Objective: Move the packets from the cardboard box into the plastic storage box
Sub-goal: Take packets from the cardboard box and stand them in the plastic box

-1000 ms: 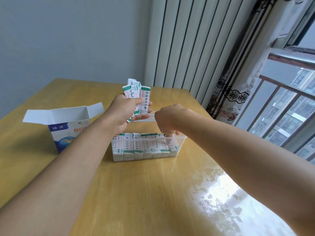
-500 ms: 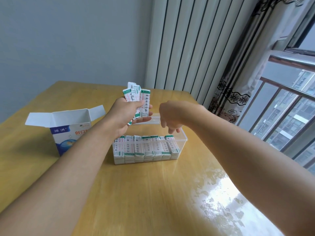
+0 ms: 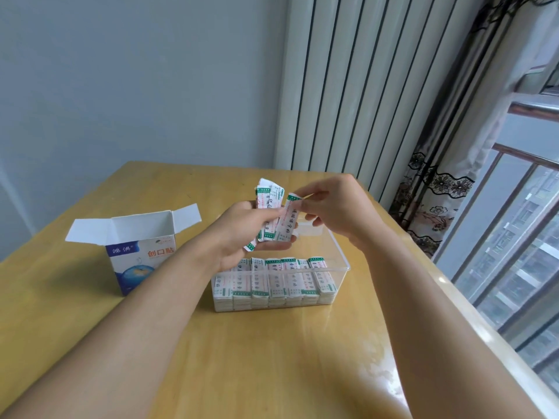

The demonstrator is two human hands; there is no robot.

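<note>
Your left hand (image 3: 242,234) grips a fanned bunch of packets (image 3: 267,207) above the plastic storage box (image 3: 341,267) on the desk (image 3: 272,358). Your right hand (image 3: 335,207) pinches the top of one packet (image 3: 289,219) in that bunch. Packed rows (image 3: 272,279) fill the box's near side. The cardboard box (image 3: 139,249) stands open at left.

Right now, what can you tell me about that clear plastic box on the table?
The plastic storage box is a clear, lidless rectangular tub with thin see-through walls, standing upright on the wooden table, to the right of the open cardboard box. Along its near wall stands a row of white packets with green bands, packed side by side; the rear part looks unfilled. Both hands are above it; whether either touches it cannot be told.
</note>
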